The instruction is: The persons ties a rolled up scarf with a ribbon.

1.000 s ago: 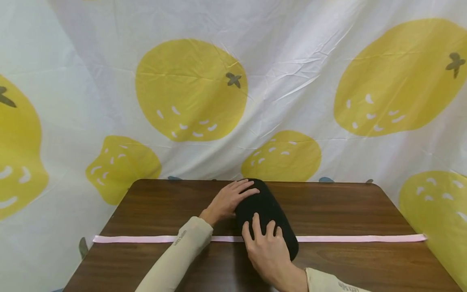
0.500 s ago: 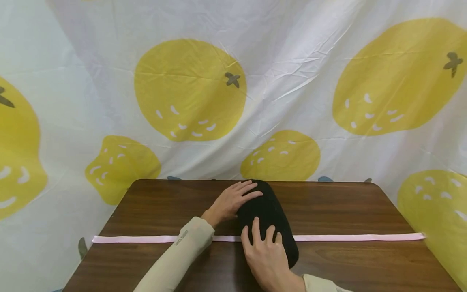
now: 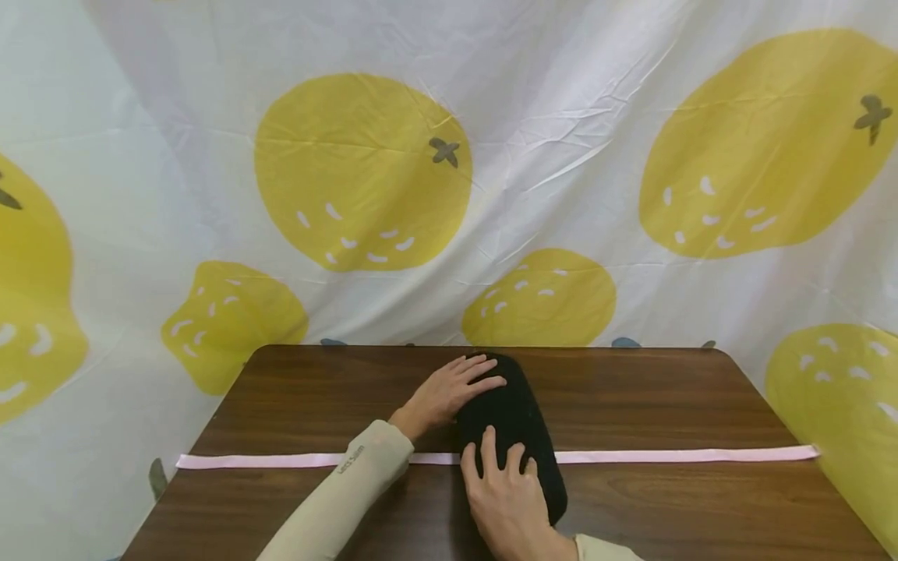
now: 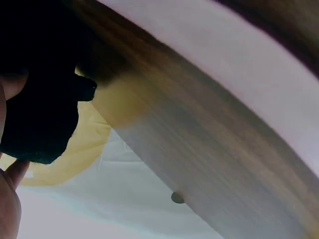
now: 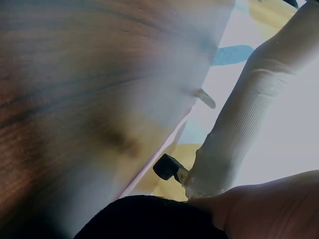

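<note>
A black, oblong case-like thing point(image 3: 512, 413) with rounded corners lies slantwise across the middle of the head view; its exact kind is unclear. My left hand point(image 3: 447, 392) holds its far left end, fingers spread over the top and thumb hidden there. Nearer to me, my right hand point(image 3: 510, 499) grips the near part with bent, spread fingers. In the left wrist view, the dark thing point(image 4: 40, 119) shows a small tab on its side and fingers at its left edge. Its dark curved edge point(image 5: 144, 219) fills the bottom of the right wrist view.
Beneath is a brown wood-grain table point(image 3: 666, 405) with rounded far corners. A pale pink strip point(image 3: 687, 456) runs across it, passing behind the black thing. A white curtain point(image 3: 561, 93) with yellow fruit prints hangs behind the far edge.
The black thing has shifted slightly toward me, away from the table's far edge. Both hands have moved with it, keeping their hold.
</note>
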The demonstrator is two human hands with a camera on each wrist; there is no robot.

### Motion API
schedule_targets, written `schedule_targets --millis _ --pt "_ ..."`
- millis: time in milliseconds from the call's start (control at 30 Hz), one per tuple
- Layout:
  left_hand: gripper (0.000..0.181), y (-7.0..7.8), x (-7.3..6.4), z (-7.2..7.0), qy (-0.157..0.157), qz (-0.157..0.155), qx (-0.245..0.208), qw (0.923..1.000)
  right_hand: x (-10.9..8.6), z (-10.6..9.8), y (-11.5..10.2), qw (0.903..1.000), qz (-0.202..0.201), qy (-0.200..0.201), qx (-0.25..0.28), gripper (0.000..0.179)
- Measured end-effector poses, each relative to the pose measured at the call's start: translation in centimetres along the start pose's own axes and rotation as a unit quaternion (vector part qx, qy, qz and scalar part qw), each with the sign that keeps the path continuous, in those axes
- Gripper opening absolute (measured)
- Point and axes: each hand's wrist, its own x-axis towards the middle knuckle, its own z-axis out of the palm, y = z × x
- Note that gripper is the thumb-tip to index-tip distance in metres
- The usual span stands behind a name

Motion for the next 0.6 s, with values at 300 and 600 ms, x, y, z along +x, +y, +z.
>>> schedule_targets --millis 300,600 --pt "0.072 0.36 -0.16 0.27 -0.011 0.006 -0.020 0.9997 -0.71 0.29 -0.25 0.9998 -0.016 -0.007 0.013 0.048" --pt "0.078 0.35 -0.29 0.30 -0.046 -0.001 -0.019 0.9987 -0.95 0.58 -0.30 0.9972 -0.024 -0.069 0.014 0.081"
